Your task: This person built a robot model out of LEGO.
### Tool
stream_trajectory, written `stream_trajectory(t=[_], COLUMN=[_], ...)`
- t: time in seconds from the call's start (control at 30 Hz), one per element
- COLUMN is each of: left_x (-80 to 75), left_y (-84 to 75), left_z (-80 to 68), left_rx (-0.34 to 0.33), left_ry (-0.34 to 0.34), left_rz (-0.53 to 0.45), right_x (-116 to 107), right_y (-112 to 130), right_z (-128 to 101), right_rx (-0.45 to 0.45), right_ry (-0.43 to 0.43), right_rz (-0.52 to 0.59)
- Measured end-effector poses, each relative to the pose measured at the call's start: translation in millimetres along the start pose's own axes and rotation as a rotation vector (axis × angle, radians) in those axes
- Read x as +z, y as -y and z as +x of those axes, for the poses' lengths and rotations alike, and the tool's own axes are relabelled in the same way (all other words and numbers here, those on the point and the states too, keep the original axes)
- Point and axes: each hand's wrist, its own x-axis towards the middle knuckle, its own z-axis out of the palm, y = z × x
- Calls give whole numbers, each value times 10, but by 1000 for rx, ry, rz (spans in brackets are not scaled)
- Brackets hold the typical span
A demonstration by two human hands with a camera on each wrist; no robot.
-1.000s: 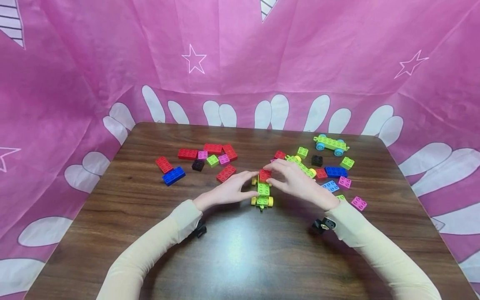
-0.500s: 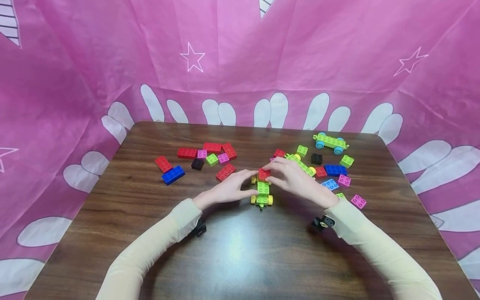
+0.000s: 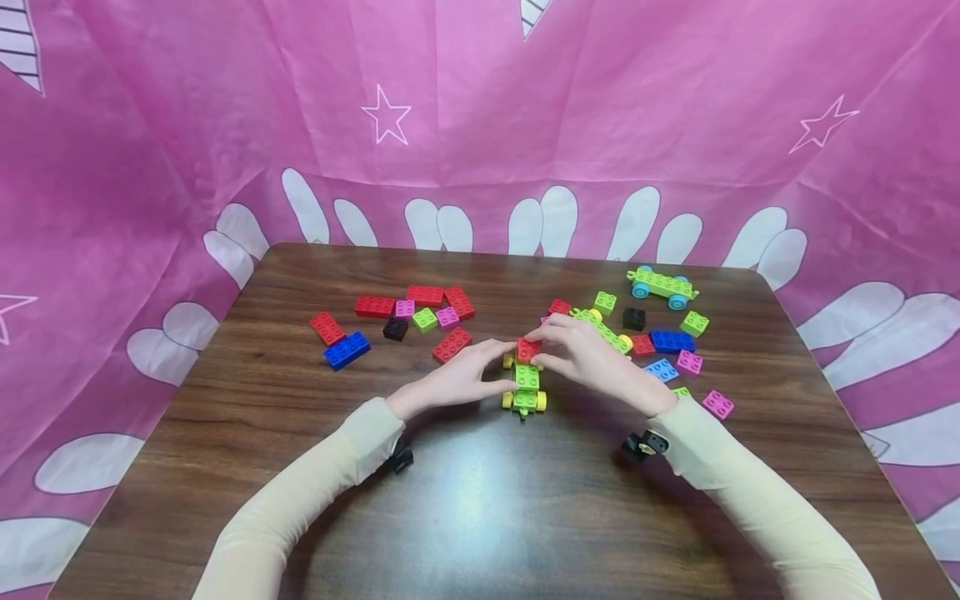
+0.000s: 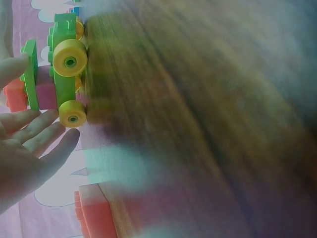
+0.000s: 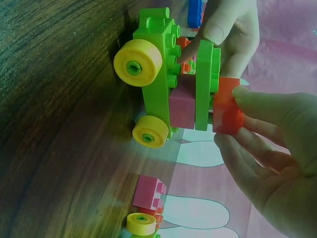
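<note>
Head view shows a person's two hands meeting over a small green toy car (image 3: 525,390) with yellow wheels, which stands near the middle of the wooden table (image 3: 480,517), a little toward the far edge. The right hand (image 3: 592,360) pinches a red brick (image 3: 528,349) between thumb and fingers and holds it against the green plate on top of the car; the right wrist view shows this pinch clearly. The left hand (image 3: 457,382) rests beside the car with fingers nearly straight and relaxed, the fingertips touching its side. Loose red, blue, pink and black bricks (image 3: 420,317) lie toward the far left of the table. Another green car (image 3: 662,287) with blue wheels stands near the far right corner.
</note>
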Motion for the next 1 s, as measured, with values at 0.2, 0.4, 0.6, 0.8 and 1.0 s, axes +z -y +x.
stream_trajectory(t=[0.2,0.4,0.6,0.8,1.0], left_x=[9,-7,-22,-29,-24], left_y=[9,1,-6,0,0], left_z=[4,-2,-1,1,5], left_rx=[15,11,4,0,-6], left_ry=[-4,4,10,10,15], left_rz=[4,0,-2,-3,-8], right_x=[13,28,37,40,48], right_y=[11,2,-3,11,-6], right_z=[-9,-21,-12,-5,-9], right_rx=[0,17,30,37,63], right_ry=[-17,-33,-47,-52,-33], right_rz=[1,31,52,38,40])
